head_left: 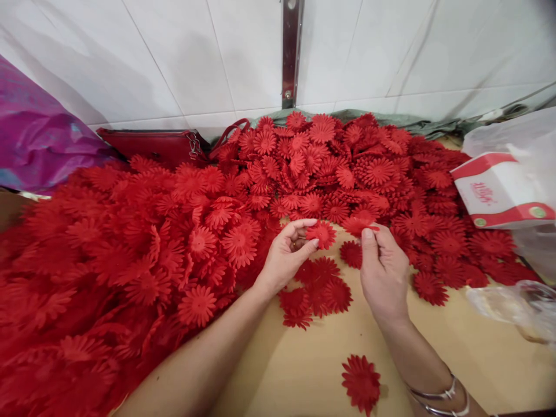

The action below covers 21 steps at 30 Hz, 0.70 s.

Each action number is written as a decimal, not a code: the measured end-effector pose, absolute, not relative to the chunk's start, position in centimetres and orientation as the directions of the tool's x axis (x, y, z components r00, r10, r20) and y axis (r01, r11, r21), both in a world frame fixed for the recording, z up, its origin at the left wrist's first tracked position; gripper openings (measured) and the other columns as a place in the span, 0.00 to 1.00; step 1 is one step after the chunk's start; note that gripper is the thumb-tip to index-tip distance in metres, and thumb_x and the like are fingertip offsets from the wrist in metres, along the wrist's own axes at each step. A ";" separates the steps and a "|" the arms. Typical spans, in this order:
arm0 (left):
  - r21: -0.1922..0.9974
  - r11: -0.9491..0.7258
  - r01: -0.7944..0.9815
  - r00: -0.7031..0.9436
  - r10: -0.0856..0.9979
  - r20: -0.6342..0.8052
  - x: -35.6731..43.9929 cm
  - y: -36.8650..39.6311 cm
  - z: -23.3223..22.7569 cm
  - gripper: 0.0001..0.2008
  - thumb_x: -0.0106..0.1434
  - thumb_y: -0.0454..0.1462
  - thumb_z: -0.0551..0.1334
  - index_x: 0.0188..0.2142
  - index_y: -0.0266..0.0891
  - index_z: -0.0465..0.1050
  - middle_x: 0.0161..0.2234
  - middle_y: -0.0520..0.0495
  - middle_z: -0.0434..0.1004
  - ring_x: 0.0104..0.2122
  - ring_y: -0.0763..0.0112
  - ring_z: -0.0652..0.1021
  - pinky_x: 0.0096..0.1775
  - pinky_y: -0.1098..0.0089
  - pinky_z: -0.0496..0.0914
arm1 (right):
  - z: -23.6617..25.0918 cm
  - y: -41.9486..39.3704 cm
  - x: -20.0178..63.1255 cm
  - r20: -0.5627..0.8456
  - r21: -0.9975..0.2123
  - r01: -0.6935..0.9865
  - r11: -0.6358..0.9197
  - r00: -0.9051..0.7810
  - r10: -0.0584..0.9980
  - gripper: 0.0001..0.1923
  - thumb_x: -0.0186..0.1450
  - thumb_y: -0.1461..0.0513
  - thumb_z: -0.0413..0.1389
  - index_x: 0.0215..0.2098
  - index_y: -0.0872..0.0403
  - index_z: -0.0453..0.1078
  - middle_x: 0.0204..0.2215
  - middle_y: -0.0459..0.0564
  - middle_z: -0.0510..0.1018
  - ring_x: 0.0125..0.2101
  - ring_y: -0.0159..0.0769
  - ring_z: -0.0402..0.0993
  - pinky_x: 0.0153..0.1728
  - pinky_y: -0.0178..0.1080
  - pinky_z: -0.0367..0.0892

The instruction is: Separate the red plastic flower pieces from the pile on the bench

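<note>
My left hand [292,250] pinches a red fabric flower [322,234] between thumb and fingers, above the tabletop. Close by on the right, my right hand [383,267] grips another red flower piece [358,223] at its edge, seen nearly side-on. The two held pieces are apart. Beneath and between my hands, several loose red flowers [320,292] lie on the table, and one dark red flower [351,253] rests just left of my right hand. Nearer to me lies a single flower [361,382]. Bangles circle my right wrist.
A large heap of red flowers [197,243] spreads over the left and back of the wooden table [282,370]. Behind it are a red purse [152,143] and a white tiled wall [243,52]. A purple bag [39,121] stands left; a red-and-white box [499,194] and clear plastic [508,302] lie right.
</note>
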<state>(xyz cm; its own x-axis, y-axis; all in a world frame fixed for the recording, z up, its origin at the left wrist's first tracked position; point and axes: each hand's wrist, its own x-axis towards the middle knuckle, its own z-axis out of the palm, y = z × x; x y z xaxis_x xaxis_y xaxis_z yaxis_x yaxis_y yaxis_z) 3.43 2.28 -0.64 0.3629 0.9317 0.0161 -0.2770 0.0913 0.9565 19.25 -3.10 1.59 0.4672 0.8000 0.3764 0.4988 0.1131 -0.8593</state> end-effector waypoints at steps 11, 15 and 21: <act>0.944 -0.045 -0.328 0.093 0.992 0.080 3.4 2.9 -1.3 0.22 0.61 0.37 0.70 0.54 0.44 0.71 0.45 0.48 0.75 0.41 0.73 0.76 0.47 0.72 0.72 | 0.8 -3.1 19.6 0.111 -0.990 0.122 0.076 0.316 0.942 0.08 0.67 0.55 0.60 0.35 0.51 0.76 0.31 0.45 0.79 0.32 0.34 0.73 0.37 0.37 0.70; 0.945 -0.077 -0.318 0.078 0.991 0.107 3.3 2.9 -1.2 0.24 0.62 0.38 0.69 0.57 0.44 0.68 0.45 0.48 0.76 0.43 0.73 0.77 0.50 0.71 0.71 | 1.8 -3.3 19.9 0.034 -0.953 0.294 0.079 -0.154 0.987 0.08 0.66 0.59 0.59 0.42 0.50 0.79 0.37 0.47 0.81 0.36 0.36 0.76 0.40 0.38 0.72; 0.945 -0.040 -0.325 0.149 0.984 0.093 3.4 2.5 -0.7 0.25 0.62 0.37 0.70 0.57 0.43 0.67 0.42 0.48 0.79 0.42 0.71 0.79 0.48 0.70 0.71 | 1.6 -3.2 19.2 0.167 -0.906 0.403 0.129 0.061 0.984 0.11 0.68 0.56 0.58 0.45 0.50 0.78 0.42 0.51 0.82 0.39 0.37 0.77 0.44 0.42 0.72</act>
<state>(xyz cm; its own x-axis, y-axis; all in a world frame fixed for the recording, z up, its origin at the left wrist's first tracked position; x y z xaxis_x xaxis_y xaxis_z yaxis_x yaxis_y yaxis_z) 3.39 2.49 -0.70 0.1490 0.9845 0.0930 -0.3246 -0.0401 0.9450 19.24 -3.15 1.61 0.0611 0.9841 0.1667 0.4026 0.1285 -0.9063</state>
